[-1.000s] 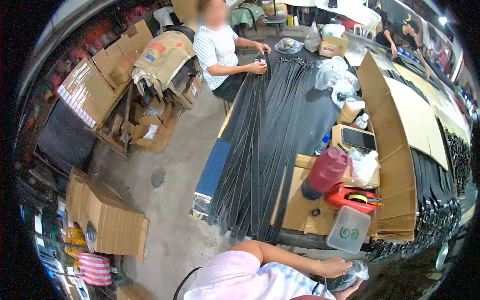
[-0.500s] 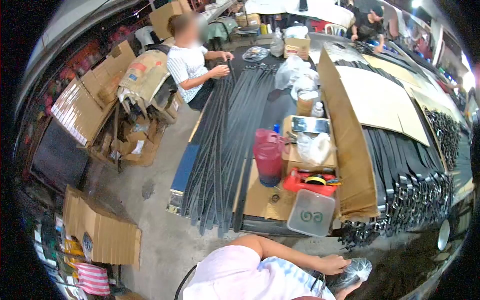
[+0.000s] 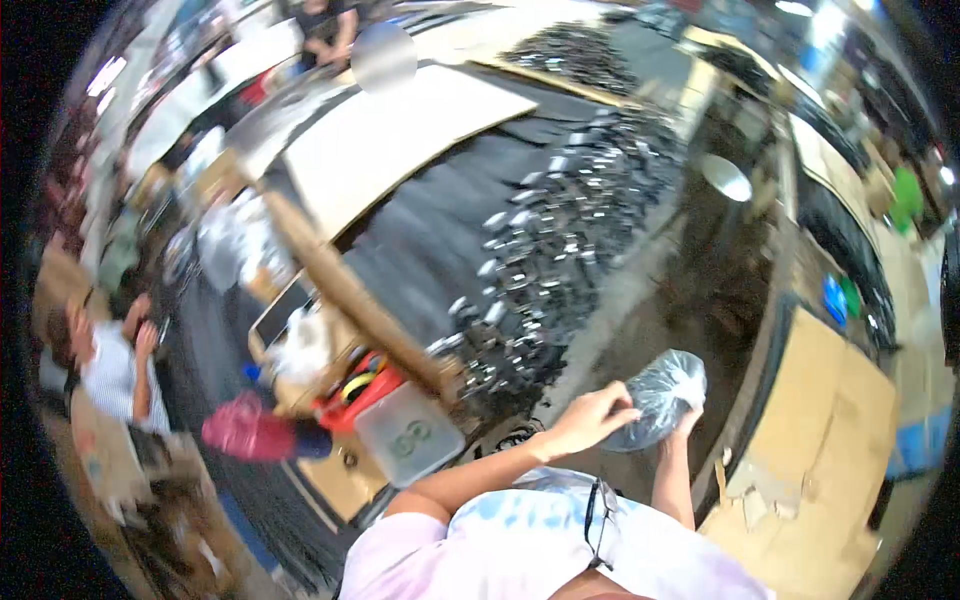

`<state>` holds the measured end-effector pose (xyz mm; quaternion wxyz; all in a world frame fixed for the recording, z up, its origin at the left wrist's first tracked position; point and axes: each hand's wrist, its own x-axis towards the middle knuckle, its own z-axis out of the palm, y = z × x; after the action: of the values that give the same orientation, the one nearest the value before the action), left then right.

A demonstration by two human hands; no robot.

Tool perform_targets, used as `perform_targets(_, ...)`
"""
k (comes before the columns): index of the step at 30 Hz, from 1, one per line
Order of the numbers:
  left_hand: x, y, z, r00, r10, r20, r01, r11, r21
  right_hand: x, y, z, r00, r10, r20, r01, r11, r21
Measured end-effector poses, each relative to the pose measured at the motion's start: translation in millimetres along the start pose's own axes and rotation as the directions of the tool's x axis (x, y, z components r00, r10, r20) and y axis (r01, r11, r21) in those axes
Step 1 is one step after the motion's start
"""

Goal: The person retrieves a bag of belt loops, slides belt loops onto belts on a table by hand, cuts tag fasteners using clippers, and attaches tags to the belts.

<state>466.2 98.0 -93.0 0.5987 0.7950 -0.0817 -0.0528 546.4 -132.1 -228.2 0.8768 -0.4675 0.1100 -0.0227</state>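
Observation:
A clear plastic bag (image 3: 655,405) with dark contents is held in front of my chest, its whitish gathered part toward the right. My right hand (image 3: 684,424) is closed around the right side of the bag, with part of its fingers hidden behind the plastic. My left hand (image 3: 603,414) has its fingers bent and pinched together at the bag's left edge. What exactly lies inside the bag cannot be made out. Eyeglasses (image 3: 600,525) hang at the neck of my tie-dye shirt.
Black straps with metal buckles (image 3: 560,255) overhang the table beside a pale board (image 3: 400,140). A plastic container lid (image 3: 410,435), red case (image 3: 360,390) and pink jug (image 3: 245,428) lie left. Cardboard (image 3: 815,450) covers the right table. One person (image 3: 115,370) sits far left; another (image 3: 325,35) stands behind.
My view has swung to the right, so the tables shift left and the right-hand cardboard table appears. My hands and the bag now show higher and more fully in the picture.

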Motion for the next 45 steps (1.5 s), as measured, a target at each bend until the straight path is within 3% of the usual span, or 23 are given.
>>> perform_targets(2,15.2,-10.9,3.2,0.999,0.047,-0.025,-0.051,0.984,-0.168,-14.2,-32.1,38.1,0.995,-0.03,-0.092,0.04,0.992,0.117)
perform_targets(4,26.7,-13.3,0.4,0.989,-0.14,0.055,0.149,0.861,-0.486,-2.1,-35.1,25.3,0.982,-0.111,-0.155,0.122,0.99,0.065)
perform_targets(6,44.5,-27.4,-0.9,0.972,-0.178,0.154,0.234,0.793,-0.562,15.1,-33.2,5.4,0.965,-0.165,-0.204,0.17,0.985,0.006)
perform_targets(8,61.8,-29.1,-4.3,0.955,-0.2,0.218,0.293,0.743,-0.601,40.0,-31.1,-17.2,0.986,-0.097,-0.135,0.116,0.984,0.137)
perform_targets(11,90.0,-28.3,-14.3,0.957,-0.061,0.284,0.22,0.793,-0.569,61.0,-62.0,32.8,0.978,-0.079,-0.194,0.105,0.986,0.127)
perform_targets(12,101.8,-22.0,-19.4,0.956,-0.057,0.289,0.222,0.785,-0.578,80.0,-55.3,14.9,0.98,-0.081,-0.183,0.096,0.993,0.072)
perform_targets(13,109.8,-17.3,-23.6,0.939,-0.085,0.334,0.282,0.746,-0.604,94.8,-57.5,15.3,0.981,-0.084,-0.172,0.088,0.996,0.016)
perform_targets(14,118.7,-12.8,-28.5,0.921,-0.107,0.376,0.336,0.706,-0.623,104.8,-59.1,15.0,0.978,0.016,-0.206,-0.006,0.999,0.052)
perform_targets(15,128.8,-8.5,-34.6,0.902,-0.108,0.419,0.355,0.74,-0.572,110.3,-73.1,36.4,0.983,0.058,-0.174,-0.049,0.997,0.059)
perform_targets(18,149.5,-25.5,-23.9,0.888,-0.168,0.429,0.409,0.715,-0.567,159.8,-65.8,6.4,0.998,0.026,-0.063,-0.023,0.998,0.055)
perform_targets(22,154.0,-45.8,-15.0,0.859,-0.237,0.453,0.493,0.619,-0.611,200.3,-62.0,-15.3,0.991,0.112,-0.074,-0.104,0.988,0.114)
perform_targets(25,145.0,-72.2,-7.3,0.854,-0.313,0.415,0.514,0.628,-0.584,240.3,-56.3,-39.8,0.995,0.096,-0.003,-0.095,0.992,-0.083)
perform_targets(27,144.9,-71.4,-9.7,0.828,-0.371,0.42,0.56,0.591,-0.581,250.9,-73.6,-10.6,0.953,0.293,-0.072,-0.284,0.951,0.119)
perform_targets(30,165.0,-56.6,-17.4,0.825,-0.419,0.379,0.565,0.595,-0.571,309.6,-68.9,-19.3,0.959,0.281,0.019,-0.281,0.96,-0.015)
perform_targets(34,211.0,-43.0,-5.2,0.827,-0.521,0.211,0.514,0.549,-0.659,375.8,-81.2,11.9,0.91,0.409,0.06,-0.411,0.911,0.02)
perform_targets(37,270.0,-37.1,7.3,0.845,-0.512,0.153,0.472,0.583,-0.662,444.6,-76.6,6.4,0.926,0.359,0.118,-0.36,0.933,-0.007)
perform_targets(40,323.2,-21.0,13.0,0.824,-0.554,0.122,0.521,0.654,-0.549,491.0,-89.4,10.4,0.941,0.318,0.118,-0.321,0.947,0.007)
perform_targets(42,359.5,-26.9,18.1,0.868,-0.492,0.068,0.455,0.733,-0.506,513.4,-101.0,8.0,0.956,0.275,0.1,-0.278,0.96,0.018)
perform_targets(45,411.0,-13.7,13.6,0.878,-0.46,0.133,0.462,0.743,-0.484,541.4,-114.0,1.5,0.974,0.215,0.067,-0.217,0.976,0.022)
